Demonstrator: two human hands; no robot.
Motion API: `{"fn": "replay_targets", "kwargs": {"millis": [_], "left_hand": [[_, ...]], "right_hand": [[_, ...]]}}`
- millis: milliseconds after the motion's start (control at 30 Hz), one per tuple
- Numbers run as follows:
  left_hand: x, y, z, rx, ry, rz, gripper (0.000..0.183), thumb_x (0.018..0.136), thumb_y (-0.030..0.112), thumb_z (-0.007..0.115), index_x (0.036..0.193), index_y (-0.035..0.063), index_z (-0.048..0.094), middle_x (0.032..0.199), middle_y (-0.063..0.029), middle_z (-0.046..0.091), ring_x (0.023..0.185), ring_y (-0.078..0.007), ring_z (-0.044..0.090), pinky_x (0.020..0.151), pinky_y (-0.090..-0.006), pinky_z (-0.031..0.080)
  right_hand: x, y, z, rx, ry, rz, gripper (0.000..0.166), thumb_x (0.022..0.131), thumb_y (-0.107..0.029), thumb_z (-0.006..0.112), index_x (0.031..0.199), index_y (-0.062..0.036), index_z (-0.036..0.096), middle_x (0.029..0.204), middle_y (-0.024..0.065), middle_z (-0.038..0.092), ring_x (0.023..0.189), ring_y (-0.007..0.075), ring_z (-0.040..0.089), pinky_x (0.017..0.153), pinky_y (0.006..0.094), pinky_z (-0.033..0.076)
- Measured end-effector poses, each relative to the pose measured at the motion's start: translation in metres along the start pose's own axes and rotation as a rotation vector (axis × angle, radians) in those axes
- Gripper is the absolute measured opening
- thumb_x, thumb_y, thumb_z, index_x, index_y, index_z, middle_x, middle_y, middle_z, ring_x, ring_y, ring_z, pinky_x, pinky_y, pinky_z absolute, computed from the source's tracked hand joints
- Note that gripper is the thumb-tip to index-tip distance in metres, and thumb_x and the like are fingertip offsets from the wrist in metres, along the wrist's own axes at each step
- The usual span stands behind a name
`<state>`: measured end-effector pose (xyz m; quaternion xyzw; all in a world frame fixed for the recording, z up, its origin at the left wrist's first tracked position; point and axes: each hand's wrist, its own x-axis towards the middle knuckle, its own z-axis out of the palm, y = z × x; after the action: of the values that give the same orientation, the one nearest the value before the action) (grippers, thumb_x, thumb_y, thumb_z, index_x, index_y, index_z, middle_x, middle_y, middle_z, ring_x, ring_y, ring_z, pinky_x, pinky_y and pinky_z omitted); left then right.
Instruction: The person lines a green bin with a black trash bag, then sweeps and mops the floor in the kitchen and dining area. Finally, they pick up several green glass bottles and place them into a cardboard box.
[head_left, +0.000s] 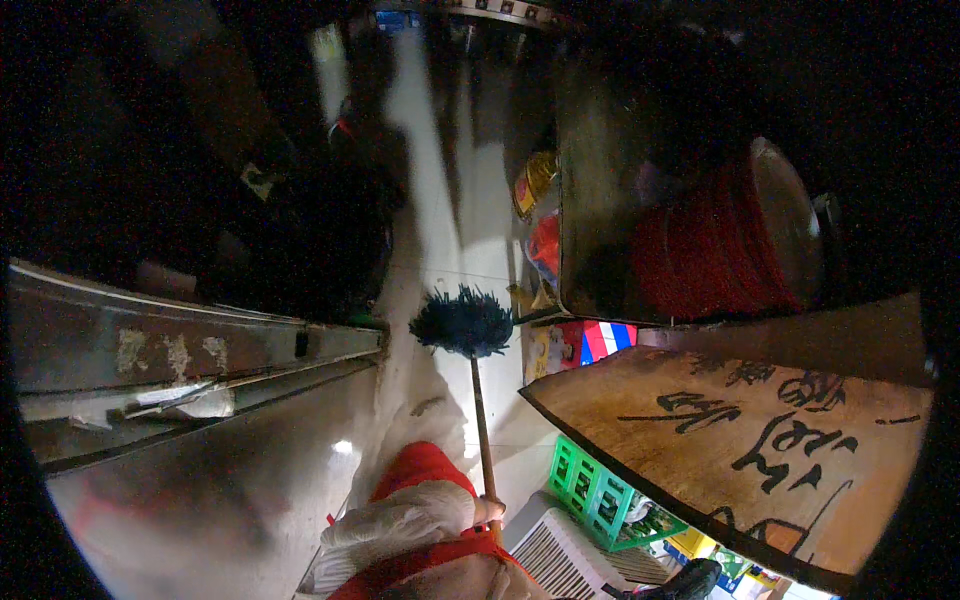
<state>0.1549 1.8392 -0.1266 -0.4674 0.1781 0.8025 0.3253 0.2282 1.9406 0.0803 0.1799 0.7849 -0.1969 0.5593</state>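
My left hand (491, 510), below a loose white sleeve (405, 517), is closed around the wooden handle (482, 427) of a broom. The handle runs away from me to a broom head (463, 321) with dark, ragged bristles, which rests on the pale floor (442, 390). Red cloth (424, 469) shows just ahead of the sleeve, and more red cloth crosses my body below it. My right hand is out of view.
A cabinet (202, 375) with a worn metal edge lines the left. To the right are a brown board (720, 427) with black handwriting, a green plastic crate (592, 480), a grey slatted container (562, 555) and a red ribbed roll (712, 247). Colourful packages (544, 247) stand along the aisle.
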Motion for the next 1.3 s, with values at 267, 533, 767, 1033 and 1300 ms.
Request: {"fn": "replay_targets", "kwargs": {"millis": [267, 533, 767, 1033, 1300], "left_hand": [[0.019, 0.139, -0.058, -0.077, 0.094, 0.421, 0.045, 0.064, 0.049, 0.050, 0.054, 0.0056, 0.042, 0.044, -0.0088, 0.042, 0.039, -0.0225, 0.043, 0.037, -0.0329, 0.037], [0.032, 0.289, -0.149, -0.401, -0.227, 0.819, 0.051, 0.065, 0.055, 0.048, 0.055, 0.0046, 0.042, 0.044, -0.0101, 0.043, 0.040, -0.0237, 0.044, 0.038, -0.0338, 0.038], [-0.032, 0.266, -0.192, 0.495, 0.541, 0.491, 0.041, 0.066, 0.046, 0.049, 0.061, 0.0054, 0.043, 0.050, -0.0088, 0.045, 0.045, -0.0224, 0.047, 0.044, -0.0339, 0.040], [-0.032, 0.111, -0.179, 0.741, 0.551, 0.285, 0.030, 0.068, 0.036, 0.049, 0.068, 0.0063, 0.044, 0.058, -0.0073, 0.048, 0.052, -0.0210, 0.050, 0.050, -0.0340, 0.043], [-0.026, -0.127, -0.099, 0.573, 0.093, -0.032, 0.020, 0.070, 0.026, 0.050, 0.074, 0.0071, 0.045, 0.065, -0.0059, 0.051, 0.059, -0.0195, 0.052, 0.057, -0.0341, 0.045]], "right_hand": [[0.047, -0.099, 0.011, 0.024, -0.103, -0.081, 0.026, 0.064, -0.024, 0.060, 0.071, -0.0009, 0.052, 0.050, 0.0108, 0.050, 0.047, 0.0203, 0.052, 0.042, 0.0338, 0.039], [0.084, -0.271, 0.034, 0.242, -0.293, -0.271, 0.014, 0.063, -0.001, 0.049, 0.054, 0.0013, 0.039, 0.044, 0.0090, 0.044, 0.034, 0.0164, 0.044, 0.028, 0.0304, 0.034], [0.075, -0.244, 0.088, -0.093, -0.257, -0.436, 0.020, 0.061, -0.010, 0.054, 0.069, 0.0056, 0.043, 0.053, 0.0152, 0.050, 0.045, 0.0222, 0.053, 0.037, 0.0324, 0.041], [0.016, -0.106, 0.075, -0.515, 0.066, -0.440, 0.027, 0.066, -0.018, 0.050, 0.080, 0.0045, 0.042, 0.067, 0.0216, 0.054, 0.065, 0.0367, 0.054, 0.060, 0.0408, 0.045], [-0.088, 0.088, 0.041, -0.642, 0.227, -0.192, 0.026, 0.065, -0.018, 0.051, 0.080, 0.0029, 0.044, 0.067, 0.0190, 0.055, 0.063, 0.0327, 0.055, 0.057, 0.0403, 0.045]]}}
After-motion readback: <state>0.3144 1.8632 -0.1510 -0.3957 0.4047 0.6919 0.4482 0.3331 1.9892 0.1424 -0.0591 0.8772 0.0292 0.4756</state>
